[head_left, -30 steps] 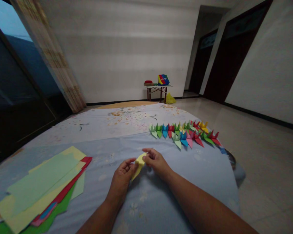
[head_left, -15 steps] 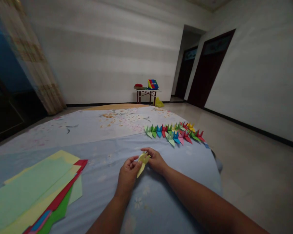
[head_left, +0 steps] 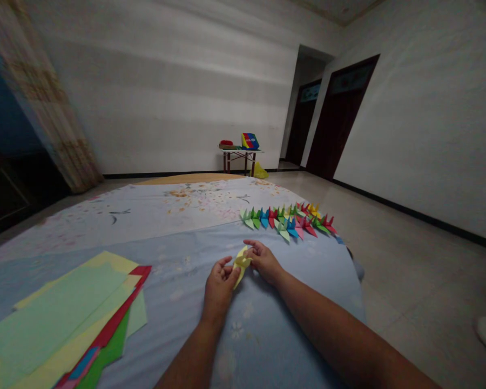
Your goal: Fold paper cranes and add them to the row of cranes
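Observation:
Between my two hands is a pale yellow folded paper crane [head_left: 241, 261], held just above the blue cloth. My left hand [head_left: 220, 283] pinches its near left side between thumb and fingers. On the far right side, the fingers of my right hand [head_left: 264, 262] are closed on the crane's upper part; the fingertips partly cover it. Beyond my hands stand several finished paper cranes [head_left: 294, 229] in rows, coloured green, blue, red, pink and yellow. To the left lies a loose pile of coloured paper sheets [head_left: 60, 316], mint, yellow, red and green.
A round table under a flowered blue and white cloth [head_left: 178, 243] fills the foreground; its right edge curves down beside the cranes. Against the far wall stands a small table [head_left: 238, 152] with a colourful box [head_left: 250, 141] on it. A yellow bag [head_left: 261, 171] lies on the floor.
Both hands have shifted slightly right with the crane, and it is turned a little. More of its pointed upper part shows now. The camera view has moved slightly too.

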Demonstrator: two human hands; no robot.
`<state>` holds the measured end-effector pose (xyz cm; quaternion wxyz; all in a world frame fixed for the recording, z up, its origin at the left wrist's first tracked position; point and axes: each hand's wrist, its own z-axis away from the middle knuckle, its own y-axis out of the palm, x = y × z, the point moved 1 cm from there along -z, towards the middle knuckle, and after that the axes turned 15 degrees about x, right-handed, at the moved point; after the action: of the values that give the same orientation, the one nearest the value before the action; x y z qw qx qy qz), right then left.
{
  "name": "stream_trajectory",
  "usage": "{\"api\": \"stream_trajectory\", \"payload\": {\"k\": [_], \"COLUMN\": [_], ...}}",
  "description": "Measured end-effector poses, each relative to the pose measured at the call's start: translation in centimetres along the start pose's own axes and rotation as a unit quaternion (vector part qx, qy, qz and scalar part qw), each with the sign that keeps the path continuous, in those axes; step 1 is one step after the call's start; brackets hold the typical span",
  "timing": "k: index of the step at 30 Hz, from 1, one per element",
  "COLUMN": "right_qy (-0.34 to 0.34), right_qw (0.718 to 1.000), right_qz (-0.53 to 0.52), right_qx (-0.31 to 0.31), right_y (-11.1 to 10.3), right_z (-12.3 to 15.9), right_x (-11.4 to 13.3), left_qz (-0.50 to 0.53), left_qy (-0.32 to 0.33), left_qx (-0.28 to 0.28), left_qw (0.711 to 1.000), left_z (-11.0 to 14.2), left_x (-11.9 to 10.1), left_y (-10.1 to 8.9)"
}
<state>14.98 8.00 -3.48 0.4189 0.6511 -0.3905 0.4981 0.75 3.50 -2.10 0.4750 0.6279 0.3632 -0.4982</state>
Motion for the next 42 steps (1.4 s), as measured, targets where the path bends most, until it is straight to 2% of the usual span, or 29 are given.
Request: {"api": "stream_trajectory", "payload": {"k": [3, 6, 9, 11, 16, 20, 33, 42], "right_qy": [0.014, 0.044, 0.067, 0.076, 0.075, 0.07, 0.094, 0.089], "right_qw": [0.998, 0.991, 0.985, 0.984, 0.984, 0.984, 0.982, 0.981], "right_qz": [-0.066, -0.117, -0.117, -0.115, -0.118, -0.109, -0.143, -0.158], "right_qx": [0.011, 0.057, 0.104, 0.113, 0.108, 0.119, 0.082, 0.065], "right_y": [-0.1, -0.3, -0.4, -0.5, -0.2, -0.1, -0.7, -0.5], "right_z": [0.1, 0.2, 0.3, 0.2, -0.1, -0.3, -0.6, -0.4], "right_x": [0.3, 0.5, 0.6, 0.6, 0.7, 0.9, 1.0, 1.4], "left_qz": [-0.006, -0.012, -0.02, -0.021, -0.086, -0.139, -0.117, -0.135], "left_qy": [0.0, 0.0, -0.011, -0.027, -0.077, -0.072, -0.11, -0.09], "left_qx": [-0.003, -0.01, -0.019, -0.021, 0.023, 0.03, 0.034, 0.024], "left_qw": [1.0, 1.0, 1.0, 0.999, 0.993, 0.987, 0.986, 0.986], "left_z": [0.0, -0.1, 0.0, 0.1, 0.5, 0.8, 0.9, 0.8], "left_x": [0.0, 0.0, -0.1, -0.4, -1.6, -1.9, -1.6, -1.7], "left_y": [0.0, 0.1, 0.1, 0.1, 0.7, 1.0, 0.6, 0.7]}}
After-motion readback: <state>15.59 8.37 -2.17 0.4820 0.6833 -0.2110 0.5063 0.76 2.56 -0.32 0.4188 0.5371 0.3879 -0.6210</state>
